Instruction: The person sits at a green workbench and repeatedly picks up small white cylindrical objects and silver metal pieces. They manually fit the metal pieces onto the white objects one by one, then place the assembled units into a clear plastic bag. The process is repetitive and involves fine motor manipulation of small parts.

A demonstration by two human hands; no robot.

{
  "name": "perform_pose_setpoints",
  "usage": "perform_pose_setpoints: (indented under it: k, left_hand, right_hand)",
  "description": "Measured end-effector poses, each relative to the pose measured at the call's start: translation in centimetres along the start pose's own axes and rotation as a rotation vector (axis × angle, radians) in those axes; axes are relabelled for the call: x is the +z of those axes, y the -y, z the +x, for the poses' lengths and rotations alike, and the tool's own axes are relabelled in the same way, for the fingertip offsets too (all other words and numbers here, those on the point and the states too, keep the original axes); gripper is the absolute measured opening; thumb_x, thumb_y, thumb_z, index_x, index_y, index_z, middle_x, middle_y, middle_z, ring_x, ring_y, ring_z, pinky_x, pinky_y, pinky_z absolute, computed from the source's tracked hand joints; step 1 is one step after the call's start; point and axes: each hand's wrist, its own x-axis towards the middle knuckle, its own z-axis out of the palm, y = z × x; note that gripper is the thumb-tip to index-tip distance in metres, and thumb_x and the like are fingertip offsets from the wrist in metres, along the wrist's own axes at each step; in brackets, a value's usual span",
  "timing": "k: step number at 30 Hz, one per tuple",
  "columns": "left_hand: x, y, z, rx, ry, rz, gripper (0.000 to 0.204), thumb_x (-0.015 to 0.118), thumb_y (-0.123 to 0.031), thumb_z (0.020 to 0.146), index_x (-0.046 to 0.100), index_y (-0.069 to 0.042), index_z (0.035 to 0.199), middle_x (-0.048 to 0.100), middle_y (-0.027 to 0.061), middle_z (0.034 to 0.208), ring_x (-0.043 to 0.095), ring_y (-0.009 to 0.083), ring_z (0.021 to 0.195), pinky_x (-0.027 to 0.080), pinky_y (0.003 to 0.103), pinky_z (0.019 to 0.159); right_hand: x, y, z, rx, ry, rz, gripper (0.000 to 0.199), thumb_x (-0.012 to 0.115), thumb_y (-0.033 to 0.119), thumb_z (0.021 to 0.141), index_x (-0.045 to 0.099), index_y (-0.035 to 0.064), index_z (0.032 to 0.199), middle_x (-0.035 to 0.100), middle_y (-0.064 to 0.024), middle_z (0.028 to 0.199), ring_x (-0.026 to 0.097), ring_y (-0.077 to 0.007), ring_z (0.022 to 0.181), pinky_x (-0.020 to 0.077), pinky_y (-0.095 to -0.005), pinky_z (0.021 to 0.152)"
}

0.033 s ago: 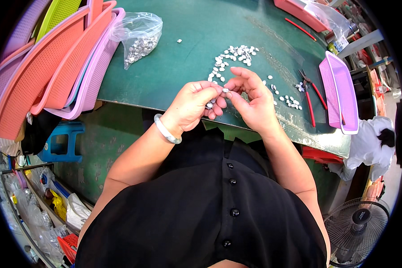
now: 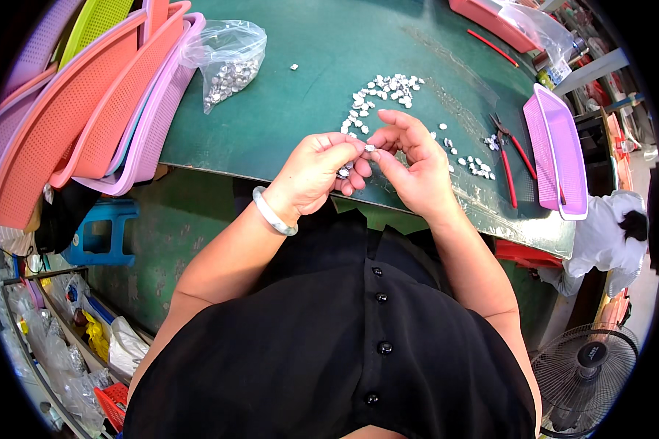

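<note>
Between the thumb and fingertips of my left hand (image 2: 311, 170) and my right hand (image 2: 417, 167) is a small silvery oval piece (image 2: 370, 148). Both hands pinch it just over the near edge of the green table. More such pieces (image 2: 343, 173) show within the curled fingers of my left hand. Beyond the hands lies a curved spread of loose whitish oval pieces (image 2: 395, 89). A smaller group (image 2: 482, 168) lies to the right of my right hand. Whether the pieces are beads or charms I cannot tell.
Red-handled pliers (image 2: 509, 146) lie open beside a purple basket (image 2: 553, 146). Stacked pink and purple baskets (image 2: 99, 110) crowd the left, near a clear bag of pieces (image 2: 231, 73). A blue stool (image 2: 102, 233) and a fan (image 2: 589, 366) stand below; a person in white (image 2: 611, 234) is at right.
</note>
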Motion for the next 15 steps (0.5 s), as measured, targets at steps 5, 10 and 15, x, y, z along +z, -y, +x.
perform_pose_setpoints:
  k: [5,10,15]
  left_hand:
    - [0.12,0.00,-0.02,0.004,-0.008,0.015,0.015,0.051,-0.014,0.088,0.061,-0.002,0.086,0.059,0.0038,0.069,0.054,0.0086,0.053,0.041,0.020,0.046]
    - [0.16,-0.06,-0.08,0.008,-0.013,0.028,0.014,0.053,-0.014,0.087,0.061,-0.002,0.085,0.059,0.0036,0.068,0.054,0.0090,0.054,0.042,0.020,0.046]
    - [0.17,-0.03,-0.07,0.005,-0.019,0.036,0.013,0.054,-0.014,0.086,0.061,-0.003,0.086,0.059,0.0036,0.069,0.054,0.0090,0.054,0.042,0.020,0.047]
  right_hand:
    - [0.03,-0.08,-0.05,0.008,0.008,0.039,0.044,0.058,-0.005,0.075,0.046,0.0036,0.117,0.061,-0.0052,0.085,0.056,-0.0114,0.075,0.0460,-0.0255,0.071]
    - [-0.41,-0.30,-0.27,0.070,0.064,0.131,0.048,0.055,-0.007,0.078,0.040,0.0014,0.123,0.058,-0.0078,0.093,0.055,-0.0126,0.087,0.0439,-0.0259,0.077]
    - [-0.23,0.13,-0.29,0.114,0.048,0.172,0.047,0.054,-0.008,0.078,0.041,0.0011,0.123,0.058,-0.0078,0.093,0.056,-0.0128,0.087,0.0440,-0.0262,0.078]
